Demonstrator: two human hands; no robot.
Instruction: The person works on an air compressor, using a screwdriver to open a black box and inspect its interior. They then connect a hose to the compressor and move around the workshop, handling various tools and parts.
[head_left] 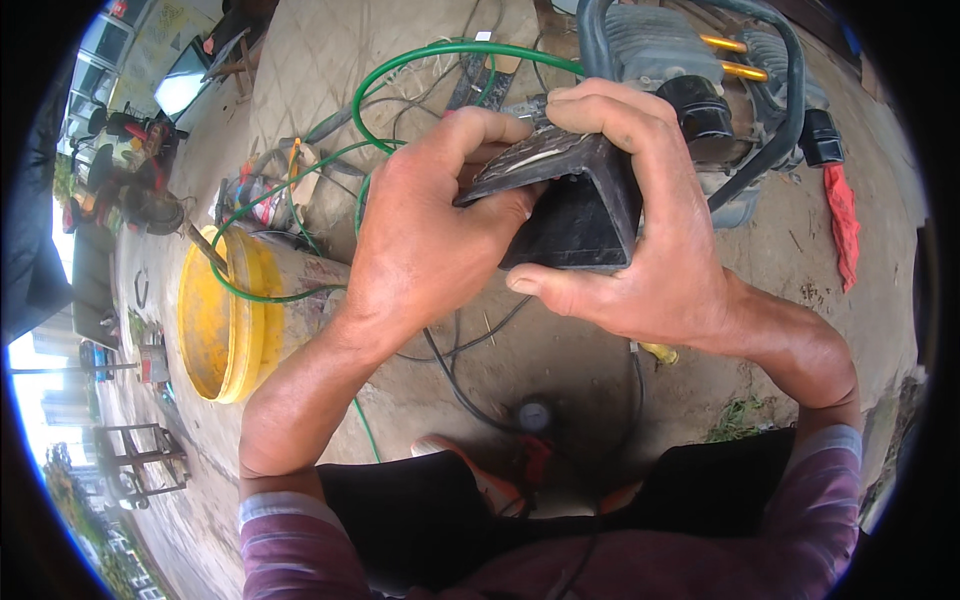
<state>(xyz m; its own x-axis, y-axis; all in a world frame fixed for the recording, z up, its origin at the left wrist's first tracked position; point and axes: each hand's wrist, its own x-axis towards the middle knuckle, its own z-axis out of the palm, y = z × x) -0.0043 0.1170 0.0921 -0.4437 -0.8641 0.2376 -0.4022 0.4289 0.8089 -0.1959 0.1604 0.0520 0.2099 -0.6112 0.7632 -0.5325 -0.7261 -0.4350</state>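
Observation:
Both of my hands hold a black, hollow, box-shaped piece [575, 235] in front of me, above the ground. One side of it is open and shows a dark inside with folded edges; its exact kind I cannot tell. My left hand [415, 230] pinches the raised upper edge on the left, its thumb reaching into the opening. Around the right side wraps my right hand [670, 220], fingers over the top and thumb near the lower corner. Just beyond the right hand stands a finned metal compressor [655, 50] with black tubing and a black cylindrical part [695, 108].
A green hose [357, 100] loops across the ground on the left, over a yellow bucket [265, 320] lying on its side. Dark cables and a round gauge [534, 416] lie near my feet. Red cloth [842, 225] hangs at the right.

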